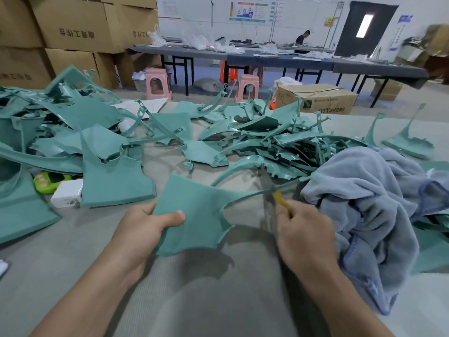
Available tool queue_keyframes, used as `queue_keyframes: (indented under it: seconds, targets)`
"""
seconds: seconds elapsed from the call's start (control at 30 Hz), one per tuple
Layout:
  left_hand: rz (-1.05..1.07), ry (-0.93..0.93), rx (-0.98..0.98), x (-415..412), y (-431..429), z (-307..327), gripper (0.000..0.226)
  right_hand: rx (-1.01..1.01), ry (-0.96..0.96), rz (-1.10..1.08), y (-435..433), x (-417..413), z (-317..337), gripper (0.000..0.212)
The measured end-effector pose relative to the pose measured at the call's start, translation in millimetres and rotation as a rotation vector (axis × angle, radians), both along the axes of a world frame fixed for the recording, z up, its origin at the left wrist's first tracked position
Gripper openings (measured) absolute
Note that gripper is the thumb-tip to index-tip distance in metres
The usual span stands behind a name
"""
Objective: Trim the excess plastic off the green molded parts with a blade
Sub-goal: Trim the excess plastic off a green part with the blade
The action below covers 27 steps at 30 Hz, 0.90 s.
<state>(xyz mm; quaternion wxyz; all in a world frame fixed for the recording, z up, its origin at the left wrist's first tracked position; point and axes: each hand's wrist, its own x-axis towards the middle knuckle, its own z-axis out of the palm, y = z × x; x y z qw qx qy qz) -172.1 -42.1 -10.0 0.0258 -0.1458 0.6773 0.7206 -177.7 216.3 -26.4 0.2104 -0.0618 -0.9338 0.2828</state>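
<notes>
My left hand (145, 229) grips a flat green molded part (194, 215) by its left edge, thumb on top, above the grey table. A thin arm of the part runs right towards the blade. My right hand (301, 229) holds a yellow-handled blade (279, 197), whose blurred tip touches that thin arm. More green parts lie heaped at the left (73, 132) and in the middle (267, 142) of the table.
A crumpled blue-grey towel (369, 190) lies close to my right hand. A white block (66, 193) and a bright green item (48, 181) sit at the left. Cardboard boxes (73, 25), pink stools (158, 82) and long dark tables (267, 59) stand behind.
</notes>
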Motion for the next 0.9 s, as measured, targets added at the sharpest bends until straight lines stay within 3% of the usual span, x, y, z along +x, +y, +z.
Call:
queue_keyframes:
  seconds: [0.07, 0.2, 0.4, 0.53, 0.6, 0.73, 0.9]
  targets:
    - [0.011, 0.024, -0.046, 0, -2, 0, 0.025, -0.081, 0.03, 0.003, 8, -1, 0, 0.046]
    - [-0.006, 0.017, -0.02, -1, -4, -1, 0.021, -0.178, -0.07, 0.332, -6, 10, -3, 0.027]
    - [-0.072, -0.005, 0.068, 1, -5, 2, 0.033, -0.03, -0.15, 0.438, -9, 4, -3, 0.026]
    - [-0.095, -0.004, 0.137, 1, -8, 4, 0.031, 0.018, -0.158, 0.569, 2, 5, 8, 0.039]
    - [-0.08, -0.001, 0.107, 0, -7, 3, 0.024, 0.052, -0.149, 0.565, 8, 7, 11, 0.044]
    - [-0.081, -0.005, 0.068, -1, -4, 1, 0.023, -0.044, -0.048, 0.426, 7, 8, 2, 0.018]
    - [-0.054, -0.005, 0.096, -1, -5, 0, 0.023, -0.046, -0.173, 0.474, 1, 10, 0, 0.019]
